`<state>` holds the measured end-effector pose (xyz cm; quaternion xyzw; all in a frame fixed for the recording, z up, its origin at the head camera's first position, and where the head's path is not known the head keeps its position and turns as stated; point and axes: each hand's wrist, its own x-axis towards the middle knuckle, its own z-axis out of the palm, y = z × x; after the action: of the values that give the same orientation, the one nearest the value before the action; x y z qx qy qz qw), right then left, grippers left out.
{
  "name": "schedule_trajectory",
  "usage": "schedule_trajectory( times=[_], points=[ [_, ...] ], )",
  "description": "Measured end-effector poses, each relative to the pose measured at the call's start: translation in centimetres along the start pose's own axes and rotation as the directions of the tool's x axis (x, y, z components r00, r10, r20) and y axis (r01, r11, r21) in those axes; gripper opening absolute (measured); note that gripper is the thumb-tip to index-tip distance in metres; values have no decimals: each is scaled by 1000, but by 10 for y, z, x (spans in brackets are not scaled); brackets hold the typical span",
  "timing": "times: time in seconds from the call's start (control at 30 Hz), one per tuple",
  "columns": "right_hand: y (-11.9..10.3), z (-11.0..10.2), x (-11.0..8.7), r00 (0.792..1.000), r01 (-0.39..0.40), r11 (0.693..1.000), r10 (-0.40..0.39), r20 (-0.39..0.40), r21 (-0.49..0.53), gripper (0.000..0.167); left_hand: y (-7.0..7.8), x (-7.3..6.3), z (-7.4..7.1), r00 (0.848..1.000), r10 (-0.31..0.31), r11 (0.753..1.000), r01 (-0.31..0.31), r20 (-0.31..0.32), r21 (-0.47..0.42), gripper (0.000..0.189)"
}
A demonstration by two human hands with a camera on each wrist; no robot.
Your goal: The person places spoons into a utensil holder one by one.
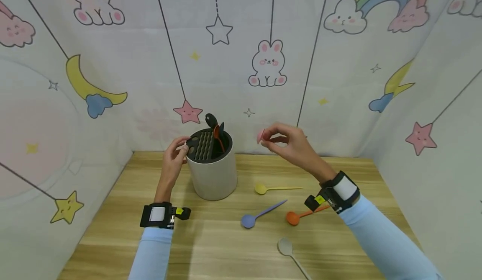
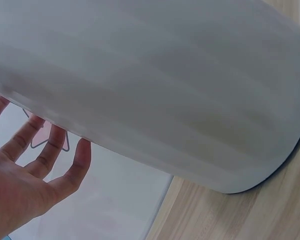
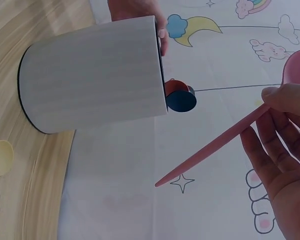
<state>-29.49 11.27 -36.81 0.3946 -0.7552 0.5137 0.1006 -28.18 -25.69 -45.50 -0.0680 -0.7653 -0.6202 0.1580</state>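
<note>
My right hand (image 1: 288, 144) pinches a pink spoon (image 3: 215, 142) near its bowl, raised above the table to the right of the utensil holder. In the right wrist view the spoon's handle points down toward the lower left. My left hand (image 1: 174, 158) holds the holder's left rim, and its fingertips (image 2: 82, 150) touch the outer wall in the left wrist view. The upright utensil holder (image 1: 213, 181) is a pale cylinder with a black slotted top (image 1: 205, 144). A black spoon (image 1: 211, 120), a red-orange spoon (image 1: 216, 132) and another dark utensil stand in its open compartment.
On the wooden table lie a yellow spoon (image 1: 260, 188), a purple spoon (image 1: 248, 220), an orange spoon (image 1: 293, 218) and a grey spoon (image 1: 285, 246). A white cloth (image 1: 233, 83) printed with cartoons hangs behind the table and along both sides.
</note>
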Motion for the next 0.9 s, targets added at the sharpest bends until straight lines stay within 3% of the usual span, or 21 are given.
schedule_trajectory(
  times=[0.63, 0.9],
  points=[
    [1, 36, 50, 995, -8, 989, 21, -94, 145, 10, -1, -4, 1, 1000, -30, 1000, 30, -9, 8, 39],
    [-4, 51, 69, 988, -13, 988, 37, -152, 152, 12, 1, -4, 2, 1000, -28, 1000, 28, -5, 8, 39]
  ],
)
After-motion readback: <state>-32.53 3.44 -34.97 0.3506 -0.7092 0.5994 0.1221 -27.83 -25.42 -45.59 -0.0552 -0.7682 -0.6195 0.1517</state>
